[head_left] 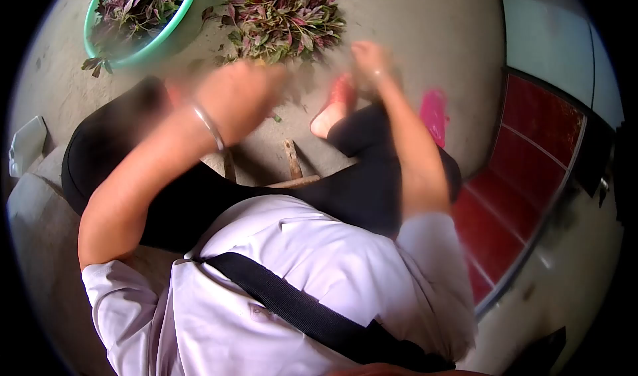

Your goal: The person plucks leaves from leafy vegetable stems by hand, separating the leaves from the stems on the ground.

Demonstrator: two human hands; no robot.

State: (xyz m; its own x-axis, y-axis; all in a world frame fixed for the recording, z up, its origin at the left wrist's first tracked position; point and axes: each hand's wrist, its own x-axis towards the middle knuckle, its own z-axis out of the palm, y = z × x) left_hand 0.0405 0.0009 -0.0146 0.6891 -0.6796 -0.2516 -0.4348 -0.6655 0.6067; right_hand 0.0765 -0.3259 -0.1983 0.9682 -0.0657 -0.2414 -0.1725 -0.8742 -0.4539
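My left hand [242, 97], with a silver bangle at the wrist, is raised over the left knee, just below the pile of red-green leafy stems [286, 20] on the floor. Motion smears its fingers, and anything in them is hidden. Farther right, my right hand [372, 60] hovers beside the red shoe; its fingers are blurred too, so I cannot make out whether they hold something. At the upper left a green basin [179, 18] contains more of the leaves [143, 3].
Between my legs is part of a wooden stool [292, 160]. Pink footwear [433, 113] shows beyond my right forearm. Red tiles [512, 183] and a pale panel [548, 47] stand at the right. A translucent container [28, 143] lies at the far left.
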